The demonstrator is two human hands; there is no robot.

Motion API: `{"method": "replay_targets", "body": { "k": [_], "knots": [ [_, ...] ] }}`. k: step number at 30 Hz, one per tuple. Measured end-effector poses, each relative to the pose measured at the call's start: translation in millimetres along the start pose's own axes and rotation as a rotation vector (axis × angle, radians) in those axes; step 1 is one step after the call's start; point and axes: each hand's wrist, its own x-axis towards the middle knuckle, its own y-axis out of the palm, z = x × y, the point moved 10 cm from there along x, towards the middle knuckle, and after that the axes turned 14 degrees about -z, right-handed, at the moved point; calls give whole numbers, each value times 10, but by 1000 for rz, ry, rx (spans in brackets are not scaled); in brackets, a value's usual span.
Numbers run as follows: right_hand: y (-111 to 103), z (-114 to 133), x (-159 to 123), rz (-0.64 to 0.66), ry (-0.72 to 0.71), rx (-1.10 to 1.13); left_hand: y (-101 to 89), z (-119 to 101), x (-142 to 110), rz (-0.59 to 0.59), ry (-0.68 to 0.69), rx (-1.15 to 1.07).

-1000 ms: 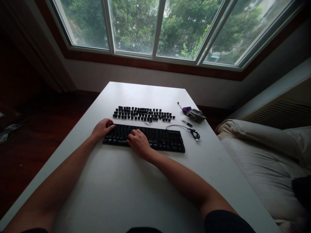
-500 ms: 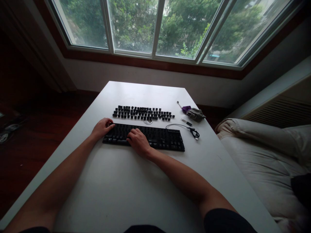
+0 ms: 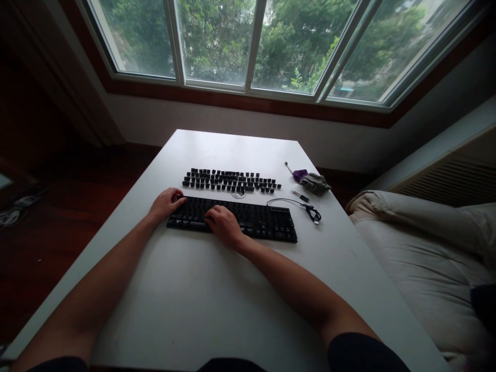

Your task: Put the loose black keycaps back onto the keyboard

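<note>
A black keyboard (image 3: 267, 219) lies flat on the white table, some of its keycaps in place along the front row and right side. At its upper left corner my left hand (image 3: 166, 203) is closed on the edge, thumb resting near the top. My right hand (image 3: 223, 225) is over the middle of the keyboard, fingers bent down and close together at the keys. Whatever is under those fingertips is hidden. Just behind the keyboard, loose black keycaps (image 3: 232, 178) stand in several rows. A thin wire ring tool (image 3: 238, 195) lies between them and the keyboard.
To the right lie a coiled USB cable (image 3: 312, 213), a small tool with a black handle (image 3: 300, 196), a grey cloth (image 3: 315, 183), a purple cloth (image 3: 299, 174) and a thin stick with a dark tip (image 3: 288, 166). A pale cushioned seat (image 3: 406, 243) borders the table's right side.
The whole view has shifted slightly, so everything appears a little farther right. Both hands keep nearly the same places on the keyboard.
</note>
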Motion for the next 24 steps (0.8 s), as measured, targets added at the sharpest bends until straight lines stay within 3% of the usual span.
{"method": "replay_targets", "body": {
  "k": [7, 18, 24],
  "knots": [
    [30, -139, 106, 31, 140, 103, 24, 22, 1, 7, -13, -17],
    [136, -39, 138, 54, 135, 139, 27, 25, 4, -4, 13, -46],
    [140, 74, 112, 36, 31, 74, 18, 20, 3, -9, 12, -43]
  ]
}}
